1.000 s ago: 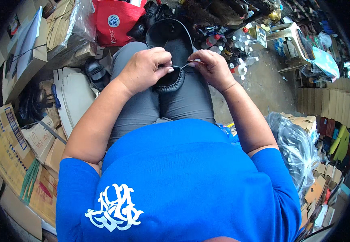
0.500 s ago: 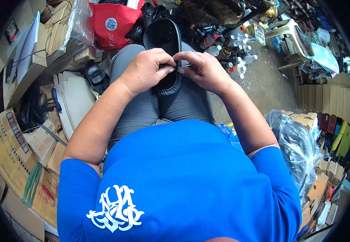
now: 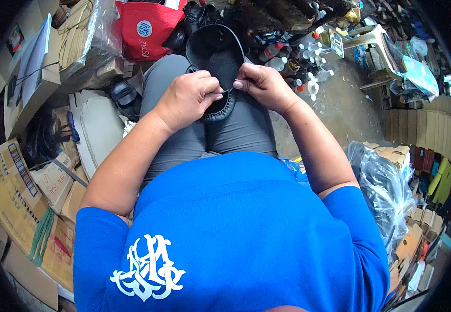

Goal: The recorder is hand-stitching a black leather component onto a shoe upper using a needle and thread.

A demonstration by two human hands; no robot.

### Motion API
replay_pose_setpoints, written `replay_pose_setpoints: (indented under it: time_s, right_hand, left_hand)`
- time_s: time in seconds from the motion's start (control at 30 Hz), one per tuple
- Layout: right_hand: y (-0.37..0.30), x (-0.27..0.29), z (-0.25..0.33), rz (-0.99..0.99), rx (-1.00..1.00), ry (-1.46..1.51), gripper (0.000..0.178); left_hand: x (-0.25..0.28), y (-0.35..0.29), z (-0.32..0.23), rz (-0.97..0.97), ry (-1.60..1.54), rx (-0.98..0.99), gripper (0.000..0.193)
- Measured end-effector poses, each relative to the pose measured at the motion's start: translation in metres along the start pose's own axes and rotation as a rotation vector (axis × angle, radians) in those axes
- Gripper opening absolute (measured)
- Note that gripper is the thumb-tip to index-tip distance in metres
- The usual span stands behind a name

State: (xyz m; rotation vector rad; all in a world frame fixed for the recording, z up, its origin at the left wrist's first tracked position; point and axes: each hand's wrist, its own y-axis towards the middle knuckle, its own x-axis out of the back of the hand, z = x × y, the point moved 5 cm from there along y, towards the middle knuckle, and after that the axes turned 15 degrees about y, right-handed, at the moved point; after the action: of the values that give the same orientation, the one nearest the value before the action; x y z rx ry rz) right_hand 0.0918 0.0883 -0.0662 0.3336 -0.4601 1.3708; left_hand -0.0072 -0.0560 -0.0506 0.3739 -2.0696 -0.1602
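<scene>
Nearby red bag [image 3: 147, 32], bottles [image 3: 316, 58]; left fingers [image 3: 213, 88], right fingers [image 3: 247, 82] pinching thread [image 3: 228, 90] at black shoe [image 3: 219, 47].

The shoe [image 3: 225, 65] is showing solid black. The shirt [image 3: 236, 223] is glowing bright blue, a curling white emblem [image 3: 150, 268] breaking its plain front. The trousers [image 3: 241, 135] are looking grey. A red bag [image 3: 150, 44] is bearing a round blue-and-white badge [image 3: 144, 28]; green cords [image 3: 41, 236] are streaking a yellowish-tan cardboard box [image 3: 2, 190].

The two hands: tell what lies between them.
The head view shows part of the black shoe, and what looks like a thin strand, between left hand and right hand.
</scene>
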Motion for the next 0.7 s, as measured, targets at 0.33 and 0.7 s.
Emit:
replay_pose_setpoints:
  time_s: [0.33,0.7]
  right_hand:
    - [-0.011,0.011,0.014,-0.127,0.013,0.436,0.018]
    - [-0.018,0.021,0.014,-0.083,0.001,0.106,0.014]
  left_hand:
    - [-0.005,0.017,0.012,0.179,-0.257,0.245,0.015]
    - [-0.014,0.040,0.022,0.403,-0.201,0.128,0.020]
